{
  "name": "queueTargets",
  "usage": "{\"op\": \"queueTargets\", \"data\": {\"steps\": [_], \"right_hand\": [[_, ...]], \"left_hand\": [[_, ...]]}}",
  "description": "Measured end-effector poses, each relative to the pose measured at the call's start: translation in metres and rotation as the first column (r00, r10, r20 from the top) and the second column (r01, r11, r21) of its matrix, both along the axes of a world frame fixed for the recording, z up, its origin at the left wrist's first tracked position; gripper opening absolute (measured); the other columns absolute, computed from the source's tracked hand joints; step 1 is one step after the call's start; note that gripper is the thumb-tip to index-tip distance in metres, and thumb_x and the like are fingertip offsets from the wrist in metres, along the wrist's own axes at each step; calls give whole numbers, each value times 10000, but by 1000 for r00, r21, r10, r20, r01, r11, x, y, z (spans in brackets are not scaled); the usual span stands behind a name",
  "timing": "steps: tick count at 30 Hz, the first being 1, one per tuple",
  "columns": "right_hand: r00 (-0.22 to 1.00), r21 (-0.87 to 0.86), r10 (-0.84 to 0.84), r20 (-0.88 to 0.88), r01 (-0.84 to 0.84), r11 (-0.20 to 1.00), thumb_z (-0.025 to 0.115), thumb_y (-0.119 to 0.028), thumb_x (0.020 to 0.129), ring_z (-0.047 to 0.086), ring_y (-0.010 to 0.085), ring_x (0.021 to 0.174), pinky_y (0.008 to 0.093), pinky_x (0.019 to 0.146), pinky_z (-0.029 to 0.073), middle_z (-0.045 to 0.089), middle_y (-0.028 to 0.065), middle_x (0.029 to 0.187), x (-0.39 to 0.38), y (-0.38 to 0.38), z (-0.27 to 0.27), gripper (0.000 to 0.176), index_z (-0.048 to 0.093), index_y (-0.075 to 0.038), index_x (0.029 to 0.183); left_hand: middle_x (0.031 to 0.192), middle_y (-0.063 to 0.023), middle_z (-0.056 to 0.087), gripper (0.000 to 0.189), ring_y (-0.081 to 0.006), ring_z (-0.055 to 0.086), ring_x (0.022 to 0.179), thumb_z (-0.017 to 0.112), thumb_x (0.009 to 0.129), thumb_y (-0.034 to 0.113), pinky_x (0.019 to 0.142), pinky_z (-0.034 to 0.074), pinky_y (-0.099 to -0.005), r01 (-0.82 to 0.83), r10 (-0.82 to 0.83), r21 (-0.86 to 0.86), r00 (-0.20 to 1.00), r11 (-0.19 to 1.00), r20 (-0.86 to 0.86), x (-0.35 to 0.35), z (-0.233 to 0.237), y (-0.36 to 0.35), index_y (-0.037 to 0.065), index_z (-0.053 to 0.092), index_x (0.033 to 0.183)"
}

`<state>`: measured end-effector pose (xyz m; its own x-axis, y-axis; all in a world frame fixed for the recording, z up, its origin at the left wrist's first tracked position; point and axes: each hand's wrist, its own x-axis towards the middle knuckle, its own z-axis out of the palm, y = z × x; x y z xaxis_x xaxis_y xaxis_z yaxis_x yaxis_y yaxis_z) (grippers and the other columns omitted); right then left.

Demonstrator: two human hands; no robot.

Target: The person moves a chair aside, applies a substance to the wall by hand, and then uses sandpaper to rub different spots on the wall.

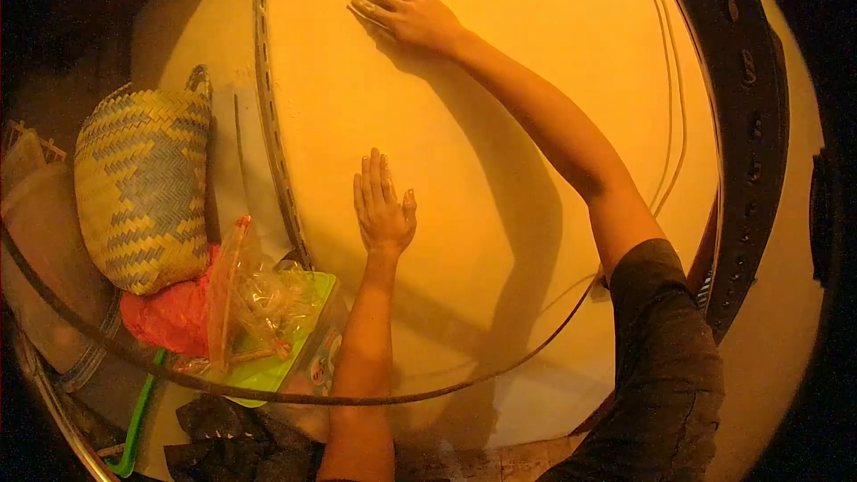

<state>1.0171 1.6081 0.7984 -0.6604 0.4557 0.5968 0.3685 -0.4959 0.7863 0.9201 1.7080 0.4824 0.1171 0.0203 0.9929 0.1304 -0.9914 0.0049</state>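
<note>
My right hand (406,13) reaches out to the upper part of a pale wall (473,205), which looks yellow in the warm light. Its fingers are pressed together over a thin flat sheet, whose pale edge (370,20) shows below them; the thumb and most of the sheet are hidden. Whitish dust coats these fingertips. Lower down, my left hand (384,210) rests with its palm toward the wall, fingers stretched and thumb apart, nothing in it. Both arms cast shadows over the surface.
A woven basket (143,187) hangs at left, above a red plastic bag (170,312), clear plastic bags (268,295) and a green-lidded container (312,321). A dark cable (357,400) loops across below my left hand. A dark slotted bar (750,143) runs along the right.
</note>
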Motion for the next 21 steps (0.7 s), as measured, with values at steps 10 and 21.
{"op": "queueTargets", "data": {"steps": [10,21], "right_hand": [[993,-74,-3,121,12,997,438,-249,1021,381,268,1485,585,1228,209,474,65,1557,7,8,15,471,494,-122,1471],[978,140,177,-112,-161,977,475,-165,985,339,251,1512,487,1270,194,462,55,1574,-9,-5,17,484,515,-150,1467]], "left_hand": [[1667,-162,235,657,-338,197,1550,388,1043,351,1260,155,-513,-20,20,19,1000,1000,1,-1,0,2,19,236,1589],[1666,-155,248,657,-334,211,1548,428,1022,341,1257,171,-514,6,-7,20,1000,1000,21,1,-1,2,26,273,1578]]}}
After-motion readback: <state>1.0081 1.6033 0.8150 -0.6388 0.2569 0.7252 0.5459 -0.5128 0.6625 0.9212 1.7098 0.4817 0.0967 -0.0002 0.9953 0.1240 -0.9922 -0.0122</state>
